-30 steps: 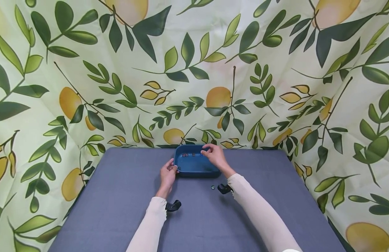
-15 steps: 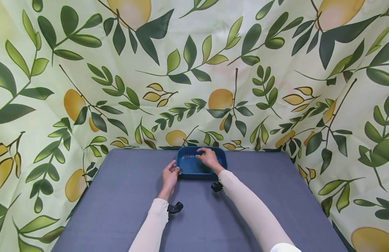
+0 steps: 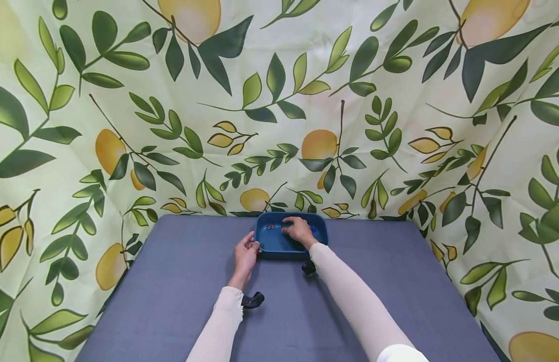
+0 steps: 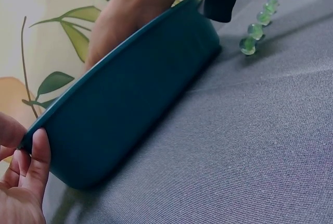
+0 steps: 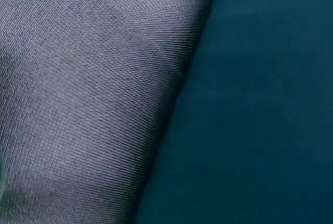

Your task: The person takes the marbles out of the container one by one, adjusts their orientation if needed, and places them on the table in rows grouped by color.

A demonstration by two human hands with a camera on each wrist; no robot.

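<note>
A blue rectangular tray [image 3: 272, 249] stands near the back of the table with several small marbles inside. My left hand [image 3: 246, 255] holds its left front corner, thumb and fingers at the rim. The left wrist view shows these fingertips [image 4: 40, 153] pinching the tray edge. Over the tray, my right hand [image 3: 299, 231] reaches down with curved fingers, thumb and index tips at a reddish-brown marble [image 3: 282, 226]; I cannot tell if they grip it. Two more reddish marbles [image 3: 271, 227] lie to its left, and a blue marble [image 3: 313, 229] shows right of the hand.
Several clear green marbles [image 4: 255, 31] sit in a row on the grey tablecloth [image 3: 189, 281], in front of the tray. A leaf-and-fruit patterned curtain [image 3: 279, 125] rises right behind the tray. Black wrist cameras [image 3: 253, 300] stick out from both forearms.
My right hand has moved left and lower into the tray, from above a blue marble to the reddish-brown one. My left hand stays at the tray corner. The head view has shifted slightly.
</note>
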